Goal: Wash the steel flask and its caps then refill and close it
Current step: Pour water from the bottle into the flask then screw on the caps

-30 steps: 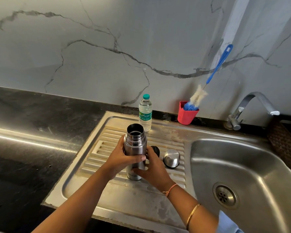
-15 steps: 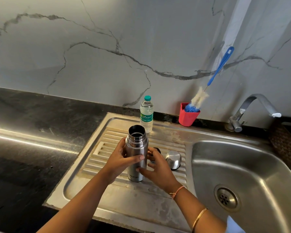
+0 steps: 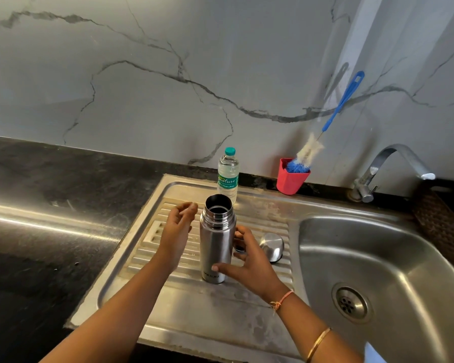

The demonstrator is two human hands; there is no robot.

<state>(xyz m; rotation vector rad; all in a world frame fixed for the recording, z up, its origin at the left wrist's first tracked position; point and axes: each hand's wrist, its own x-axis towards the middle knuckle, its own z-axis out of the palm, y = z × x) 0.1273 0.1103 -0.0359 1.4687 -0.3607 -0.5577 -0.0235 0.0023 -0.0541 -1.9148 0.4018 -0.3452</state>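
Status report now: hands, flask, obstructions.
Left hand open, off. Right hand open, thumb touching the upright, uncapped steel flask on the ribbed drainboard. Domed steel cap beside it. Nothing blocking.

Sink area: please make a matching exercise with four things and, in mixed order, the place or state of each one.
Things:
1. steel flask
2. water bottle
3. bottle brush
4. steel cap

Places or states:
A. stands in the red cup
B. lies on the drainboard, right of the flask
C. upright, mouth open
D. closed with a green lid, behind the flask

Pairs: 1-C, 2-D, 3-A, 4-B
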